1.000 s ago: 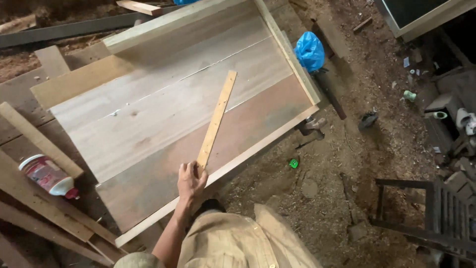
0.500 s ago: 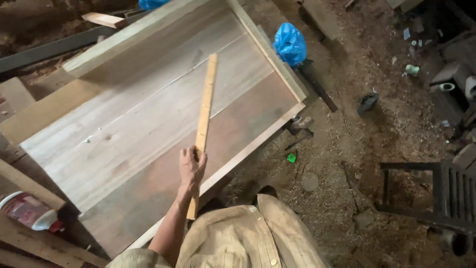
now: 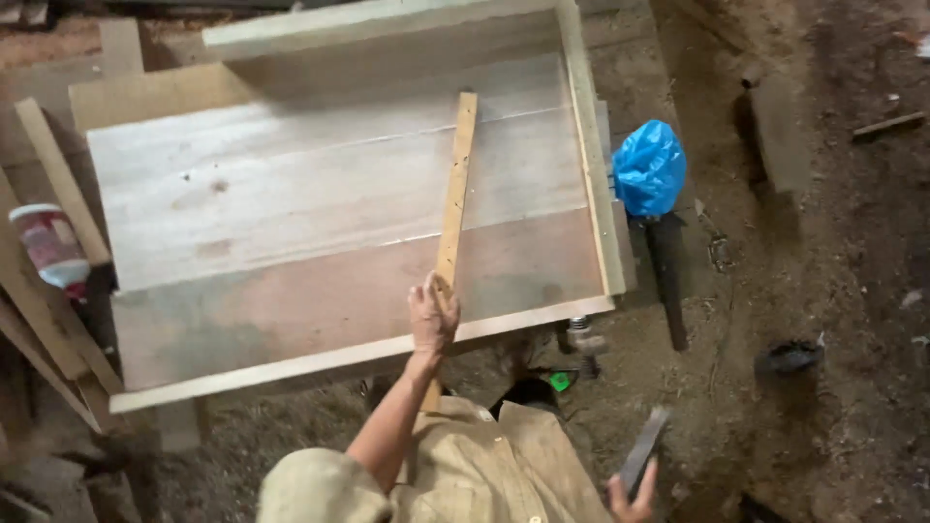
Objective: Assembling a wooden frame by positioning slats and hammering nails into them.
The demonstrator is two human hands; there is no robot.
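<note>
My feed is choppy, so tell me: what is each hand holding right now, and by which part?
The left hand grips the long, narrow wooden strip near its lower end. The right hand holds a flat dark grey tool by its lower end.

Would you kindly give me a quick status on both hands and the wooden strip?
Left hand gripping wooden strip, laid across panel. Right hand holding a dark flat tool. Nothing on strip's line.
</note>
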